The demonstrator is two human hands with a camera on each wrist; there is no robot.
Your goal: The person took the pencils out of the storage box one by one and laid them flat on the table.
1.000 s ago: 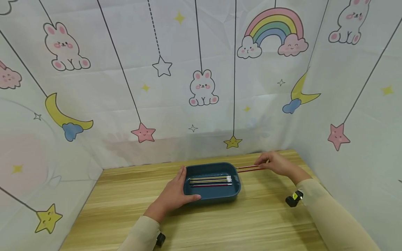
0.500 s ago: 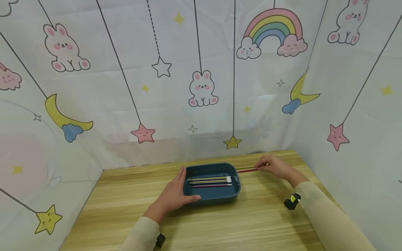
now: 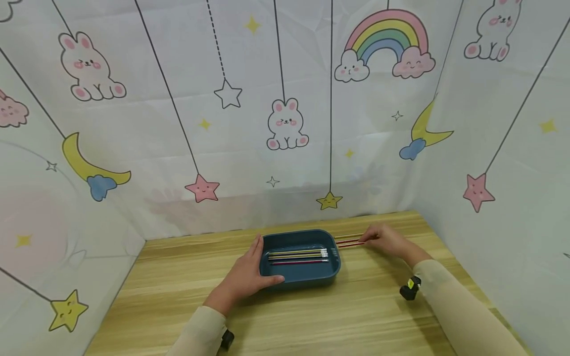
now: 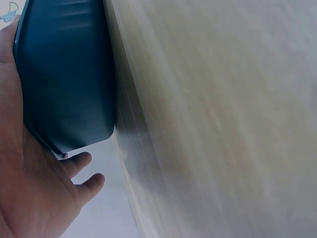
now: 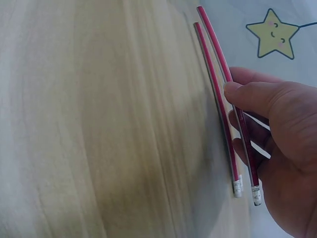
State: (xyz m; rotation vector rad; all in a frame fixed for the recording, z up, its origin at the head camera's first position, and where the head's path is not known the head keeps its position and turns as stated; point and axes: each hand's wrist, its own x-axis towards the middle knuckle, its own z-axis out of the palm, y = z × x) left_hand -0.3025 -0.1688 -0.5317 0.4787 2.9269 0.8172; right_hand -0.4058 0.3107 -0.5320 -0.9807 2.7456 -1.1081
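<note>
A dark blue rectangular tray [image 3: 307, 273] sits on the wooden table, holding several yellow, dark and red pencils [image 3: 297, 256] with white ends to the right. My left hand [image 3: 246, 276] rests against its left end, fingers straight along the side, thumb over the near rim. In the left wrist view, two fingertips [image 4: 91, 186] show past the tray's end. Right of the tray, my right hand [image 3: 384, 239] pinches a red pencil [image 5: 214, 37] between thumb and fingers. Another red pencil [image 5: 216, 99] lies close beside it. Farther back lies a yellow pencil [image 3: 349, 236].
Wood-grain table [image 3: 311, 321] spreads in front of the tray. A white printed curtain [image 3: 240, 148] with rabbits, stars and moons stands behind and along both sides. Each wrist carries a small black camera [image 3: 410, 288].
My right hand has shifted slightly toward me and to the left. The yellow pencil now shows behind two red ones, which stand a little apart. The left hand and tray stay put.
</note>
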